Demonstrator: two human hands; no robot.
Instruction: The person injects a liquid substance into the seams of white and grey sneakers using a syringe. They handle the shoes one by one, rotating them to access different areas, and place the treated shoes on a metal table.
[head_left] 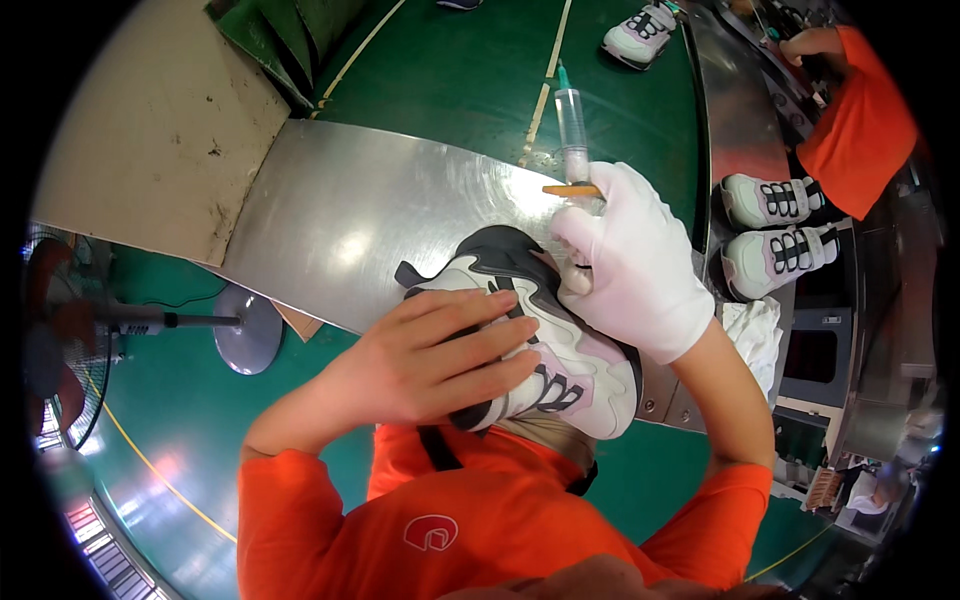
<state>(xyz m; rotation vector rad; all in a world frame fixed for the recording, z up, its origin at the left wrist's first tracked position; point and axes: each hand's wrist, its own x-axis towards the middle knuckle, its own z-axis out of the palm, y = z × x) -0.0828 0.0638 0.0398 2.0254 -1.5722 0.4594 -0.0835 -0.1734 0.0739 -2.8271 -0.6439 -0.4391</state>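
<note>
Head view: pressing down with the bare left hand (440,355), fingers spread flat across the side of a white, grey and pale-pink sneaker (540,340), pinning it against the near edge of the steel worktable (340,225). Lying with its long axis running from upper left heel to lower right toe, just above the orange shirt (480,520). Gripping with the white-gloved right hand (630,265), closed around a large syringe (573,125), barrel pointing up and away, tip buried behind the glove at the shoe's collar. Sitting nearer the syringe tip: the right hand. Hiding the needle end and contact spot completely. Resting on the conveyor at right, two matching sneakers (775,225), beside a co-worker's orange sleeve (860,125).
</note>
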